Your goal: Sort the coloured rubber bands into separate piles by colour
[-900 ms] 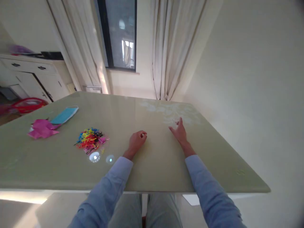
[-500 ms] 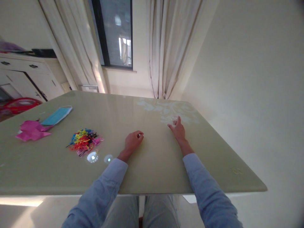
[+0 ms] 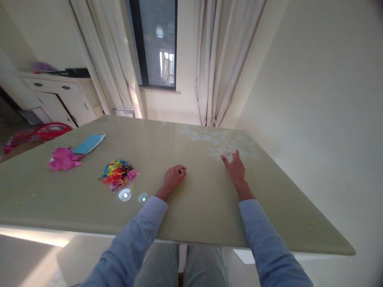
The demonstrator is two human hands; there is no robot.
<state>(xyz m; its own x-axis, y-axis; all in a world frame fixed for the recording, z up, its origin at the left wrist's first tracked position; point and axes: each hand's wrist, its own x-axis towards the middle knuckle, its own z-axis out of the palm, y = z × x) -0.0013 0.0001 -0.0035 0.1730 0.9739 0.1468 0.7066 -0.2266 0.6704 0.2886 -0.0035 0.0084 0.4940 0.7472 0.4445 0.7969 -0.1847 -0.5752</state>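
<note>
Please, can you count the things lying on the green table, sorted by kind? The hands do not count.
Pile of coloured elastic bands: 1
Blue face mask: 1
Pink crumpled paper or cloth: 1
Total: 3 on the table

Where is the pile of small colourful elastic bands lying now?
The pile of colourful elastic bands lies on the green table, left of the curled left hand.

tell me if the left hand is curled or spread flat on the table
Curled. The left hand rests on the table with fingers folded in; the right hand lies spread.
</note>
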